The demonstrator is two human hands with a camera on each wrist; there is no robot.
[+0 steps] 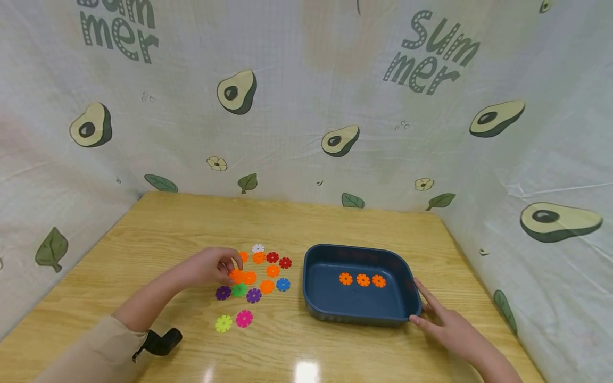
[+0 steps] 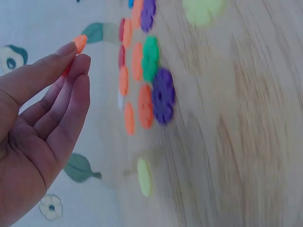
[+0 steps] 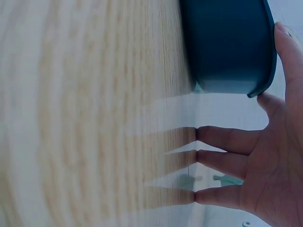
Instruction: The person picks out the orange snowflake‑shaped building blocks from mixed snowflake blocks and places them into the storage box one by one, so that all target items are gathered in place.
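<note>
My left hand [image 1: 215, 266] is over the scattered discs at the left. Between thumb and fingertips it pinches an orange snowflake disc [image 2: 81, 43], lifted off the table in the left wrist view. A green disc [image 1: 239, 289] and a purple disc [image 1: 222, 293] lie just below that hand. My right hand [image 1: 447, 324] is at the right end of a dark blue bin [image 1: 330, 308]. Its thumb and index finger touch the rim, while the other fingers stretch straight with their tips on the table. Inside the bin a row of three orange discs [image 1: 363, 280] lies flat.
Several more discs lie left of the bin, among them a blue one [image 1: 283, 284], a pink one [image 1: 244, 318], a yellow-green one [image 1: 223, 323] and a white one [image 1: 257, 248]. A printed cloth [image 1: 287, 159] encloses the wooden table [image 1: 268, 356] at the back and sides.
</note>
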